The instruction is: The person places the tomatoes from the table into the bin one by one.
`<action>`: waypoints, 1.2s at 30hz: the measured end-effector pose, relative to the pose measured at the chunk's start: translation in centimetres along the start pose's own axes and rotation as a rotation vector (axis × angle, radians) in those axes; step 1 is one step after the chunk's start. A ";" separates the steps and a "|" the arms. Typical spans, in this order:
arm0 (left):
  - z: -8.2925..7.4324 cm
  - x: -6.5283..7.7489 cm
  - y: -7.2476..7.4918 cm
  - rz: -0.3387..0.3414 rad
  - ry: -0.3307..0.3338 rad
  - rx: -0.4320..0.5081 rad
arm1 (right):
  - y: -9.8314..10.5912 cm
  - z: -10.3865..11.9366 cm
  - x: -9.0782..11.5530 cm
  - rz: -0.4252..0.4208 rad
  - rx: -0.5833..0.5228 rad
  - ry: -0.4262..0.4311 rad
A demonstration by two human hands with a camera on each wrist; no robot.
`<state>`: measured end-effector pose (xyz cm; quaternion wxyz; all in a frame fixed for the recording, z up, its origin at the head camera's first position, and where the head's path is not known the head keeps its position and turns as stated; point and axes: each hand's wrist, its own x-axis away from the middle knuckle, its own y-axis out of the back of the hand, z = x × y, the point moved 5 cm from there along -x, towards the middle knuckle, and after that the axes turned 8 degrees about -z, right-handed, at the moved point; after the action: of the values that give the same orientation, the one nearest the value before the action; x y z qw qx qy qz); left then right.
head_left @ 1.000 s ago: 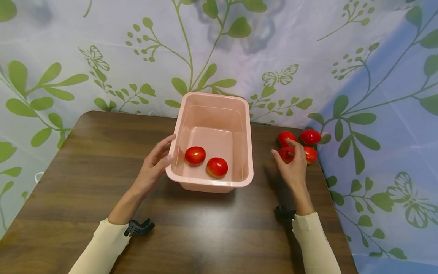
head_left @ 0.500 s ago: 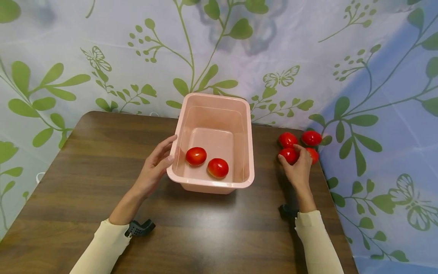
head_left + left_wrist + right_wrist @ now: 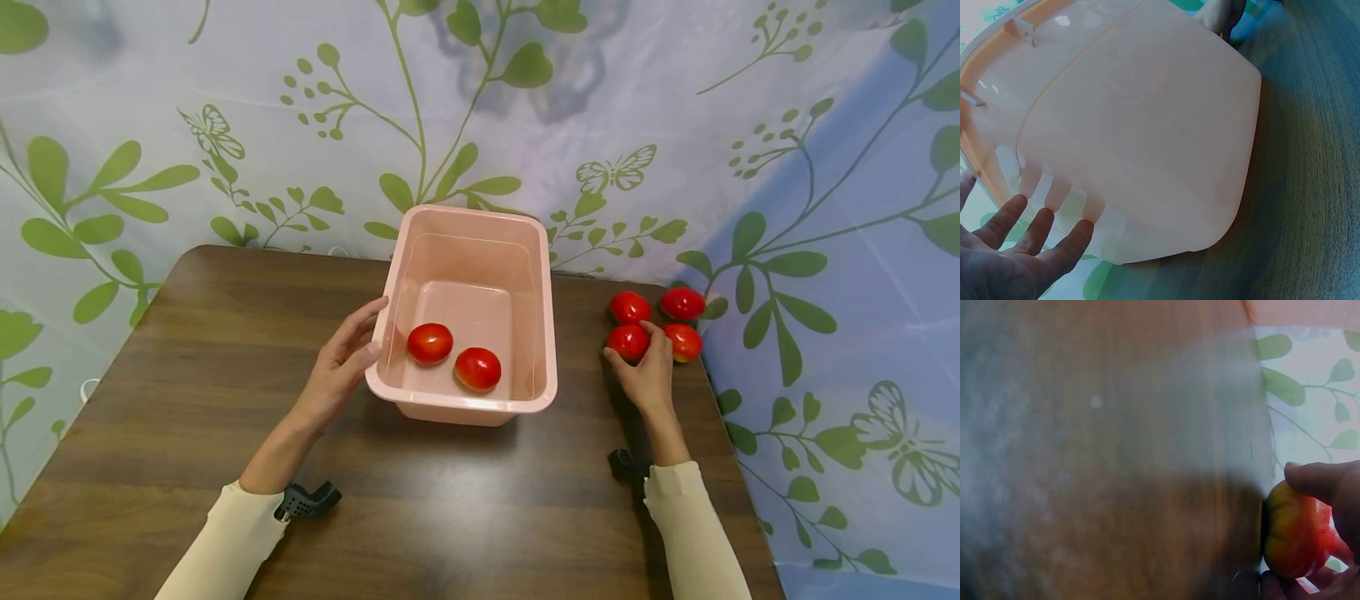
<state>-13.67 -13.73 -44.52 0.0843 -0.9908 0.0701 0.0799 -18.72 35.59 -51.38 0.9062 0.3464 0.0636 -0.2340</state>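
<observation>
A pale patterned cloth [image 3: 270, 100] with green leaves, stems and butterflies hangs behind and to the right of the scene, turning bluish on the right. In front of it spreads a dark brown wood-grain table [image 3: 480, 500]. On the table, near its back edge, stands a pink rectangular tub [image 3: 465, 402], upright, with rounded corners and a wide rim. Two cream sleeves reach in from below, the left sleeve [image 3: 221, 546] and the right sleeve [image 3: 693, 525]. The left hand [image 3: 341, 358] is at the tub's left side, its fingers nearly straight and spread, their tips touching the outer wall, the thumb by the rim. The right hand [image 3: 651, 367], near the table's right edge, pinches a red tomato [image 3: 627, 342] between thumb and fingers. A black wrist mount [image 3: 309, 500] sits by the left cuff. The pinched one is the front left of a loose group of four; a back-left tomato [image 3: 630, 307], a back-right tomato [image 3: 682, 303] and a front-right tomato [image 3: 683, 342] complete it. The right wrist view is dim and blurred, so whether the pinched fruit touches the table is hard to tell. Inside the tub, toward the front, lie a left-hand tomato [image 3: 430, 343] and a right-hand tomato [image 3: 478, 368], just beside each other.
</observation>
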 end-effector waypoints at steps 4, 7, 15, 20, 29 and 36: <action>-0.1 0.0 0.0 0.000 0.005 -0.006 | 0.1 0.2 0.2 -0.006 0.000 0.010; -0.1 0.0 0.0 0.000 0.004 -0.006 | 0.3 0.7 0.2 -0.019 -0.001 0.032; 0.1 0.0 0.1 -0.007 0.002 -0.003 | 1.2 2.8 0.3 -0.083 -0.016 0.123; 0.1 0.0 0.1 -0.003 0.005 -0.004 | 2.2 5.0 0.6 -0.132 -0.047 0.176; 0.1 -0.1 0.0 -0.005 0.007 0.008 | 4.8 9.8 1.5 -0.216 -0.129 0.283; 0.1 0.0 0.0 -0.004 0.009 0.006 | 5.6 11.8 2.0 -0.223 -0.162 0.321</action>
<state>-13.69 -13.71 -44.61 0.0870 -0.9910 0.0686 0.0750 -14.87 30.65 -39.73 0.8779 0.2960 0.2635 -0.2689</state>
